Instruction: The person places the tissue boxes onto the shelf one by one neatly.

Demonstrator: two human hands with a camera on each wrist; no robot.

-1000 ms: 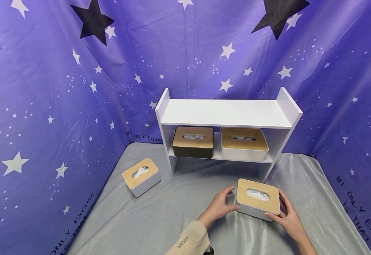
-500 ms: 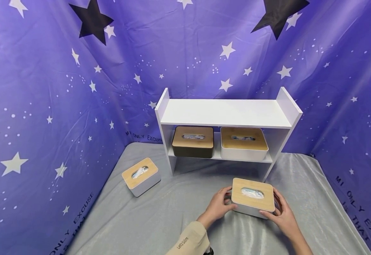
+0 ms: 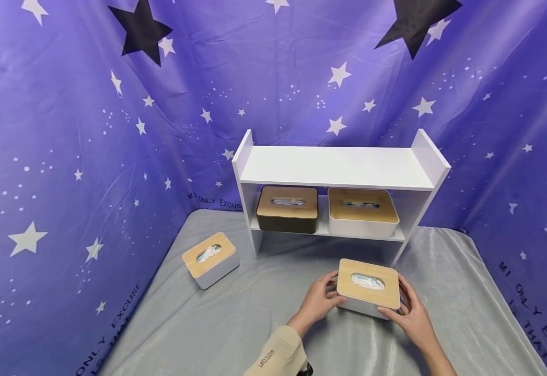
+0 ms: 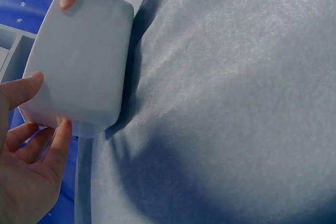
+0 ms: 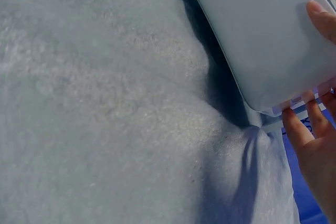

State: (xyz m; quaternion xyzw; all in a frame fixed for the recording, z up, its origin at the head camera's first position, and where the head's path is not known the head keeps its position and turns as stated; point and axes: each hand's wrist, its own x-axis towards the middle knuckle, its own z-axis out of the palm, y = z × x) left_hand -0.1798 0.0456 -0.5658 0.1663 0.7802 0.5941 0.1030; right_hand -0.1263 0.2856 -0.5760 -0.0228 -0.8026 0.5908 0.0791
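Note:
A grey tissue box (image 3: pixel 368 282) with a light wooden lid is at the front right of the cloth, below the shelf. Tissue shows through its oval slot. My left hand (image 3: pixel 316 301) grips its left end, thumb on the front wall and fingers along the side. At the opposite end my right hand (image 3: pixel 413 313) holds it in the same way. Both wrist views show the box's plain front wall (image 4: pixel 84 56) and a dark shadow along its lower edge. Whether the base touches the cloth, I cannot tell.
A white two-tier shelf (image 3: pixel 334 167) stands behind. On its lower board sit a dark tissue box (image 3: pixel 287 223) and a white tissue box (image 3: pixel 362 227). Another grey tissue box (image 3: pixel 210 258) lies at an angle on the grey cloth (image 3: pixel 198 334) to the left. Purple star curtains (image 3: pixel 278 78) surround everything.
Both hands have closed in on the tissue box's ends. The box has shifted left and slightly back toward the shelf with them. The other boxes stay put.

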